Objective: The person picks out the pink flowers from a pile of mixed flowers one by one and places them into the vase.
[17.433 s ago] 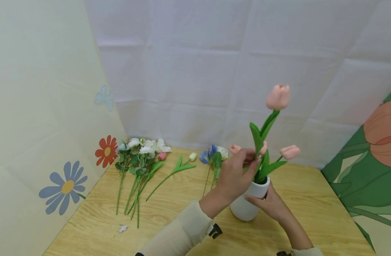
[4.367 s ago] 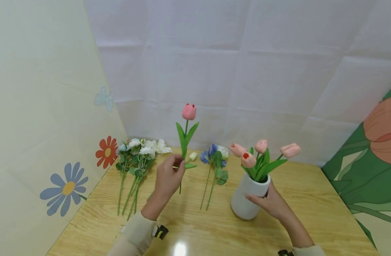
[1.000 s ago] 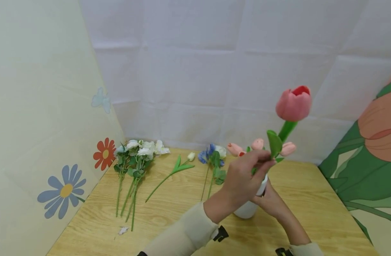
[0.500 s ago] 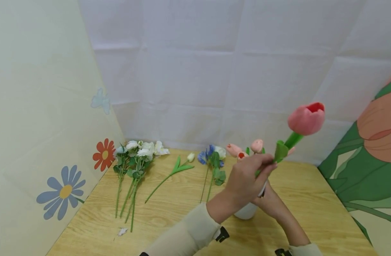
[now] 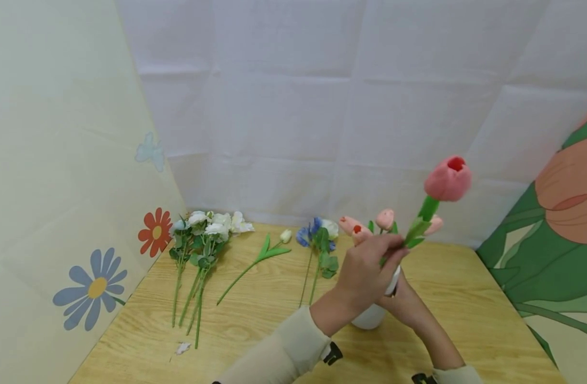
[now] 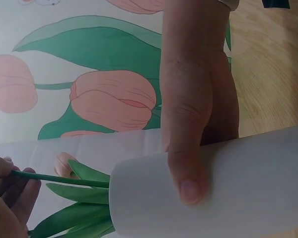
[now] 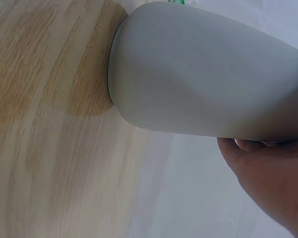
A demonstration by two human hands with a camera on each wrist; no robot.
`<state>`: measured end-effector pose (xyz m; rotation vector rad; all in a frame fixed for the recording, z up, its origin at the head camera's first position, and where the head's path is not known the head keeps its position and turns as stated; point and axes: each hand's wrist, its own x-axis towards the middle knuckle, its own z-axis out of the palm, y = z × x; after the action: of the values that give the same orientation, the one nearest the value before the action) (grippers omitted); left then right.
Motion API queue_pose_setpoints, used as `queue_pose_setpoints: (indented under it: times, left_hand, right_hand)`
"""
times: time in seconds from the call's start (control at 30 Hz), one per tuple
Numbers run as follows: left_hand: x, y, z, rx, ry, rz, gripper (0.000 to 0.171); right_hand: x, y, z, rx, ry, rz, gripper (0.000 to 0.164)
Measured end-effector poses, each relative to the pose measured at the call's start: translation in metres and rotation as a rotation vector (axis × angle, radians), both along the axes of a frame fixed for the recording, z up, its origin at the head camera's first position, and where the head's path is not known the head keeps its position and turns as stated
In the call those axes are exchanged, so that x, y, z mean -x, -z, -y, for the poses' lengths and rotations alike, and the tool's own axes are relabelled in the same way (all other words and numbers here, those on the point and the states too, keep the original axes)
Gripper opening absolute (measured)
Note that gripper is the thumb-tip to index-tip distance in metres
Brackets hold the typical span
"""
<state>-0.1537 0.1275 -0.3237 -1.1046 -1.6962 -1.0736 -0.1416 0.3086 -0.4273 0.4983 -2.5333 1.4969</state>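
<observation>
My left hand (image 5: 365, 272) pinches a deep pink tulip (image 5: 448, 180) by its stem and leaves, above the white vase (image 5: 369, 318). In the left wrist view, the green stem (image 6: 64, 179) runs from the fingers of that hand (image 6: 7, 201) into the vase's mouth. My right hand (image 5: 407, 304) grips the vase from the right side, its thumb (image 6: 188, 183) laid along the white wall. Paler pink tulips (image 5: 385, 219) stand in the vase, partly hidden behind my left hand. The vase (image 7: 198, 74) stands on the table in the right wrist view.
White roses (image 5: 219, 226) with green stems lie at the table's left. A white tulip (image 5: 286, 236) lies to their right, then a blue flower (image 5: 309, 233) beside another white bloom (image 5: 330, 229). A small pale scrap (image 5: 183, 348) sits near the front. Cloth walls enclose the wooden table (image 5: 466, 298).
Earlier a paler tulip went into the vase, then my left hand lifted the deep pink tulip off the table and brought it over the vase. Its bloom has since dipped right and swung partly back.
</observation>
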Motion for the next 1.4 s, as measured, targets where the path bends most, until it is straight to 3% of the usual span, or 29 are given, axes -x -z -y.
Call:
queue_pose_setpoints:
  times: [0.37,0.53,0.73,0.93,1.17,1.4]
  left_hand:
    - [0.002,0.016,-0.001,0.004,-0.011,0.067,0.015]
    - [0.001,0.021,-0.003,0.013,0.002,0.143,0.015]
    - [0.000,0.025,-0.003,0.074,-0.030,0.214,0.017]
    - [0.002,0.026,-0.002,0.138,-0.062,0.231,0.016]
    - [0.002,0.025,-0.003,0.215,-0.168,0.209,0.016]
    - [0.000,0.026,-0.003,0.298,-0.293,0.209,0.019]
  right_hand:
    - [0.001,0.000,0.000,0.007,-0.020,-0.020,0.094]
    - [0.000,-0.001,0.002,-0.002,-0.023,-0.064,0.089]
    - [-0.001,-0.002,0.003,-0.009,-0.015,-0.064,0.090]
    - [-0.001,-0.001,0.003,-0.017,0.003,-0.037,0.093]
    - [-0.001,-0.002,0.003,-0.022,0.002,-0.021,0.093]
    - [-0.005,-0.005,0.002,-0.025,0.038,0.078,0.097]
